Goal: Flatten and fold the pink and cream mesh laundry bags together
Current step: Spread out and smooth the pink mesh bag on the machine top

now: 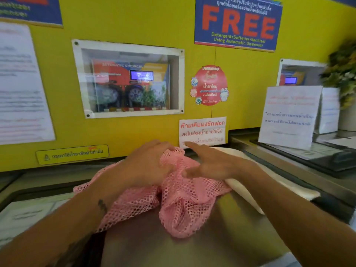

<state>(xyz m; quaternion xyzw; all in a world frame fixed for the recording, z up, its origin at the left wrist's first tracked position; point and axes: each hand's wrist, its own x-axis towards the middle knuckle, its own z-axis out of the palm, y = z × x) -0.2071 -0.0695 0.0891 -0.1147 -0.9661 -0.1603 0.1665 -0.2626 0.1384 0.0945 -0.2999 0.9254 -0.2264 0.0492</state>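
Facing you, a yellow wall carries a blue "FREE" sign, a framed window onto an automatic chemical dispenser, a round red sticker and a white Thai notice. To your right a paper notice stands near a plant.

- Shows pink bag bunched on steel top.
- Puts left hand on its far end, fingers curled into mesh.
- Lays right hand flat, fingers straight, across pink bag and cream bag.
- Places cream bag rightward, partly under that arm.
- Backs everything with yellow wall and "FREE" sign.
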